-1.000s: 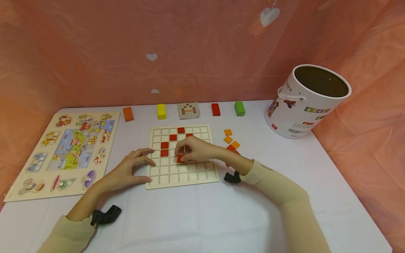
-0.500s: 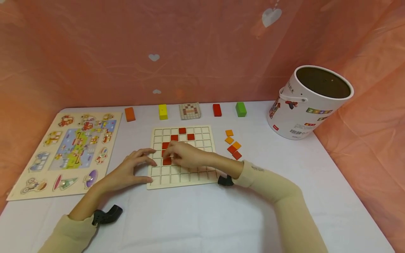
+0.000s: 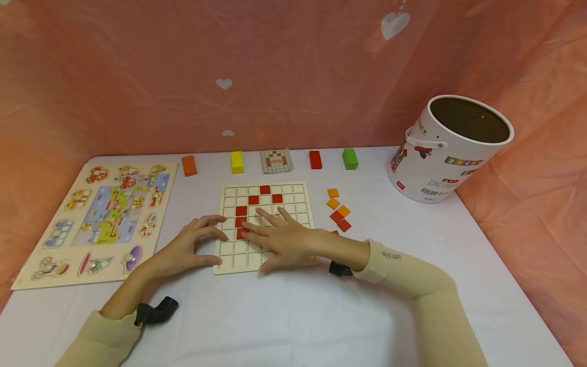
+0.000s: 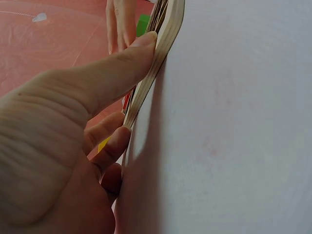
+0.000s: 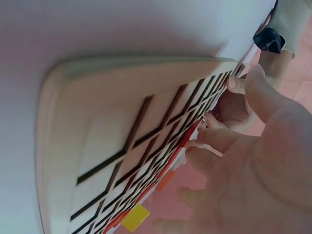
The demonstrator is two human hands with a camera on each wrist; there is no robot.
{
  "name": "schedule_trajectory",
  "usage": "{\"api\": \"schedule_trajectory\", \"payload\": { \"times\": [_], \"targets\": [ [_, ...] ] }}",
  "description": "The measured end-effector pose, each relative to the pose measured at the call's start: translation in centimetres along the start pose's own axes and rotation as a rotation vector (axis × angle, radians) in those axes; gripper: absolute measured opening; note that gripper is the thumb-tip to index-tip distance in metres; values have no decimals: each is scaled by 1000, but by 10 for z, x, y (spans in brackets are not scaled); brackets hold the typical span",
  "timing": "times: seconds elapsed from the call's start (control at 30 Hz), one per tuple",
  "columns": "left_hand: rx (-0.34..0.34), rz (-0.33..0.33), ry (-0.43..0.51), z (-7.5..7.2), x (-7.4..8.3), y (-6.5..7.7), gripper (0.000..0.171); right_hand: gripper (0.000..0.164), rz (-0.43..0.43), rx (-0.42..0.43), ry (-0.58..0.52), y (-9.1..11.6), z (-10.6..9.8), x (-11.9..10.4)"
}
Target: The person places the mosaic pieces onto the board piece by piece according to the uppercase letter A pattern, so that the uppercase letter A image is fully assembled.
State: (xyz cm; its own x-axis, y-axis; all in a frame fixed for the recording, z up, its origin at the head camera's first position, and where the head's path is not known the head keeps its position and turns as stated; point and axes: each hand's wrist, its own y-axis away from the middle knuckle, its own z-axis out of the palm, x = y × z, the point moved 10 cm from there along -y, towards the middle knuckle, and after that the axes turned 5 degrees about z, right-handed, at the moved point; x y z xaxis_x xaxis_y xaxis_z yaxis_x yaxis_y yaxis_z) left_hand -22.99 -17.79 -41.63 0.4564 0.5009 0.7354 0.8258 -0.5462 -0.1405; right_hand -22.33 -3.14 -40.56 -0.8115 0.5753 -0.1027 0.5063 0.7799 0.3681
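Fingers (image 3: pixel 208 220) of the left hand (image 3: pixel 190 244) rest spread against a grid board (image 3: pixel 240 247) showing 6 red tiles (image 3: pixel 241 210); the right hand (image 3: pixel 285 238) lies over it, fingers outstretched.

The grid board (image 3: pixel 240 246) looks like smooth, matt wood, the tablecloth (image 3: pixel 257 321) matt cloth.

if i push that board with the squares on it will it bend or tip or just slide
The grid board is probably stiff: its edge looks thick and layered, like plywood. Pushed, it would likely slide rather than tip, since it lies flat on the white cloth. Tilted, it might shed the red tiles, as no fastening shows.
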Motion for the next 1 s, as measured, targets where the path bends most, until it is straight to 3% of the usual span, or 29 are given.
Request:
{"api": "schedule_trajectory", "payload": {
  "times": [0.33,0.5,0.63,0.83,1.0],
  "targets": [
    [3,6,3,-1,1,0,33,84,-18,-4,18,-3,2,-4],
    [7,3,0,-1,0,0,34,80,16,23,-48,2,-2,7],
    [4,-4,-2,0,0,-1,34,77,84,90,-176,21,-6,38],
    [3,-13,-9,0,-1,0,35,38,191,259,-354,70,-10,106],
    [1,-22,-10,0,-1,0,36,27,246,324,-502,101,4,143]
  ]
}}
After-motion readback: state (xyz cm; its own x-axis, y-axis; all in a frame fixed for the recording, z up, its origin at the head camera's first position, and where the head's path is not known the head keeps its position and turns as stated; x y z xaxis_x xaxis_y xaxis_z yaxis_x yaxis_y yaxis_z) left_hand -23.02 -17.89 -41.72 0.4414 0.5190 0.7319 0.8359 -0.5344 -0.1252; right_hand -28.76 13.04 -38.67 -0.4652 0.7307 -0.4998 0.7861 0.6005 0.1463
